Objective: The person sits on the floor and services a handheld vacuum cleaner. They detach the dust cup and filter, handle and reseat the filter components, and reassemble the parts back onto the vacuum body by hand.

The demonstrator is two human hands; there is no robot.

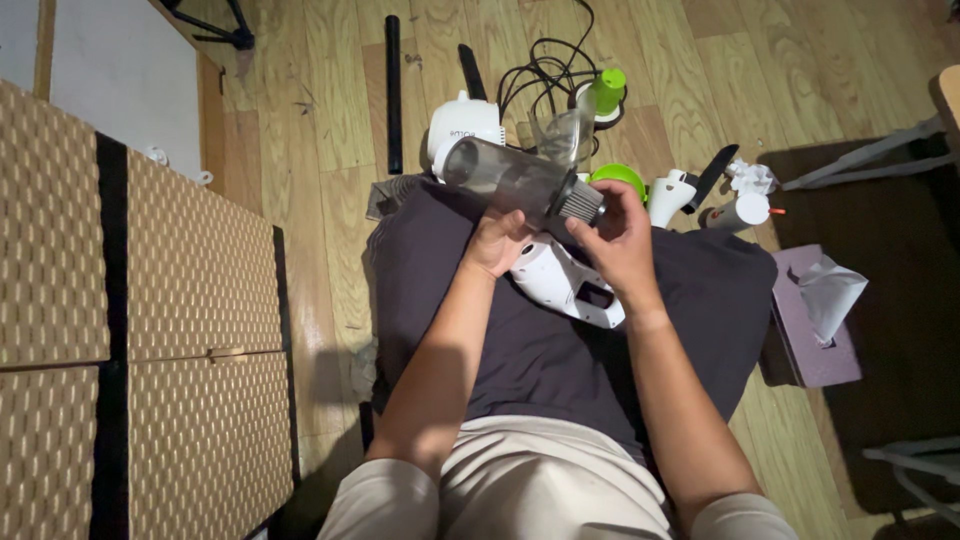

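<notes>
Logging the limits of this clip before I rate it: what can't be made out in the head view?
- Left hand: fingertips hidden under the smoky dust cup; grip unclear.
- Right hand: fingertips meet the pleated filter; whether pinching or only touching is unclear.
- White vacuum body: partly covered by both hands.
- Parts on the floor behind, white nozzle included: small and dim.
- Tissue box: in shadow.

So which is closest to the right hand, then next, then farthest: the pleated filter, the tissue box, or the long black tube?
From the right hand:
1. Pleated filter, touching its fingers, just above.
2. Purple tissue box, on the floor off to the right.
3. Long black tube, lying on the floor at upper left.
</notes>
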